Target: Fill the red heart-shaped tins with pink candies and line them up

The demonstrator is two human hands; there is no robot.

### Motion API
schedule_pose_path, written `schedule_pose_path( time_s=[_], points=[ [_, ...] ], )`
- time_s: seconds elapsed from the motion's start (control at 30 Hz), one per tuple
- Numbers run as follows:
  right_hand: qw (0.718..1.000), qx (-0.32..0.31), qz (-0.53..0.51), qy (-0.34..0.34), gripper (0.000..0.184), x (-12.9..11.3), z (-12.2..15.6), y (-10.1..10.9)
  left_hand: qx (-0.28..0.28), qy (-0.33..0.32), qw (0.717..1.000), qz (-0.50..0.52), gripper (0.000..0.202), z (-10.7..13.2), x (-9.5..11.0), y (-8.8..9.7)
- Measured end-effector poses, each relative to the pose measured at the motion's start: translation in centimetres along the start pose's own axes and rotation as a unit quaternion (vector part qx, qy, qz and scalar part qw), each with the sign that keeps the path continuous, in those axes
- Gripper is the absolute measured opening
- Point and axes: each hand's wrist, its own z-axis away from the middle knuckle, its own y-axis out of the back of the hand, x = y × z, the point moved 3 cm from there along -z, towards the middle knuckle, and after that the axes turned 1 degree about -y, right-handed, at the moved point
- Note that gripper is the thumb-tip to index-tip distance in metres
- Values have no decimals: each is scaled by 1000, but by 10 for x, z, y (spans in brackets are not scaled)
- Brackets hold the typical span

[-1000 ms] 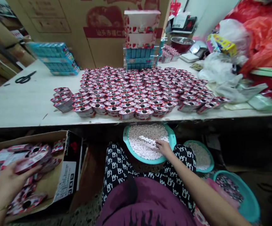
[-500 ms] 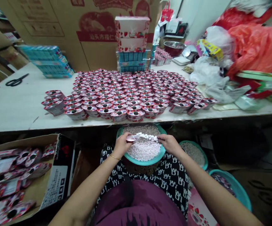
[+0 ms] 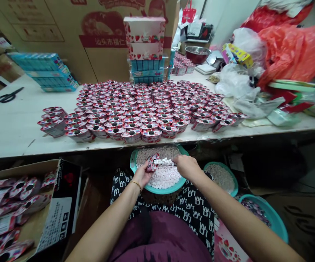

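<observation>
My left hand (image 3: 142, 174) is closed on a small red-and-pink packet (image 3: 152, 162), held over the teal basin (image 3: 133, 162) on my lap. My right hand (image 3: 185, 166) is closed on a narrow strip lined with small white candies (image 3: 164, 161), whose end meets the packet's mouth. The basin is full of pink and white candies (image 3: 163, 177). On the table above, many rows of red filled packets (image 3: 143, 105) stand upright.
A cardboard box (image 3: 48, 203) of flat empty packets sits at lower left. Two more teal basins (image 3: 221, 176) (image 3: 266, 216) stand at right. Blue box stacks (image 3: 47, 71), scissors (image 3: 7, 96), a tall box stack (image 3: 146, 47) and plastic bags (image 3: 255, 72) crowd the table (image 3: 12, 123).
My left hand left the cardboard box with a packet and came to the basin. My right hand lifted the candy strip and has slid it up to the packet's mouth.
</observation>
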Motion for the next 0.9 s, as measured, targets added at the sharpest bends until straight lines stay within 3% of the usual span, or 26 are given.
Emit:
schedule_pose_path(
  time_s=[0.17, 0.3, 0.37, 0.47, 0.57, 0.63, 0.77, 0.9],
  points=[
    [998, 15, 50, 46, 28, -39, -5, 28, 4, -5, 1000, -12, 6, 0, -3, -3],
    [997, 18, 62, 43, 26, -22, -1, 32, -5, -43, 998, -35, 6, 4, 7, -3],
    [998, 13, 66, 14, 26, 0, 0, 14, -12, -87, 994, -58, 5, 7, 18, 1],
    [999, 8, 7, -35, 29, 20, -6, -39, -20, -155, 985, -77, 10, 11, 36, 11],
    [995, 11, -78, -62, 32, 9, -22, -97, -26, -176, 981, -78, 14, 15, 47, 22],
    [991, 16, -110, -69, 34, -8, -35, -123, -20, -170, 983, -71, 12, 16, 50, 29],
    [981, 25, -172, -82, 33, -18, -48, -136, -3, -155, 987, -44, 10, 20, 54, 35],
    [971, 37, -222, -77, 30, 6, -41, -114, 2, -145, 989, -25, 10, 20, 54, 30]
  ],
)
